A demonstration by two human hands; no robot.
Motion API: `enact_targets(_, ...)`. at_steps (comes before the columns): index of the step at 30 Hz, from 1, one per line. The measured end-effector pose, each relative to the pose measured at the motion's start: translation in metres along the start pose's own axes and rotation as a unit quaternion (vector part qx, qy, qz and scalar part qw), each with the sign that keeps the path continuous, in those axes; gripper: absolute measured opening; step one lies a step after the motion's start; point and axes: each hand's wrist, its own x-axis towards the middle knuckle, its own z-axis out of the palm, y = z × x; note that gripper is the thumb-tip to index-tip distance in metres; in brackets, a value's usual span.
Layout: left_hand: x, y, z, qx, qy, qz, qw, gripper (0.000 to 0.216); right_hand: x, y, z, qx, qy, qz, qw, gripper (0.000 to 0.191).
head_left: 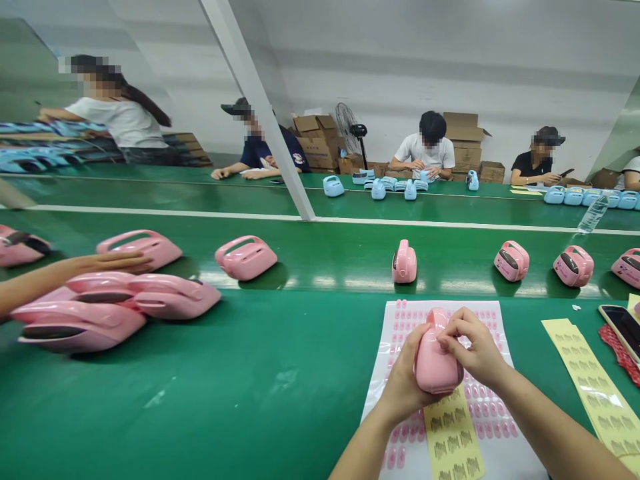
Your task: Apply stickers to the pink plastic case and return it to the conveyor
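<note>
Left hand [406,377] cupped around pink case [438,367], right hand [474,343] in a pinch against it

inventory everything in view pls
held device: one, pink, foreground
other devices: ten plus, pink, left and ahead
blue devices: many, blue, opposite
sticker sheet: one, white, foreground
label sheets: two plus, yellow, foreground, right
phone: one, black screen, right
bottle: one, clear, right
fan: one, black, back
boxes: several, brown, back
post: one, white, centre
table: one, green, foreground
people: several, mixed clothing, around
left hand: one, bare, holding device
right hand: one, bare, at device
</note>
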Motion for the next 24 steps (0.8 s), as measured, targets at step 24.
enact_targets(24, 0.003, 0.011, 0.004, -0.016, 0.029, 0.061, 0.998, 0.084, -0.019, 0.011, 0.003, -0.169, 0.088, -0.130, 0.973, 0.051)
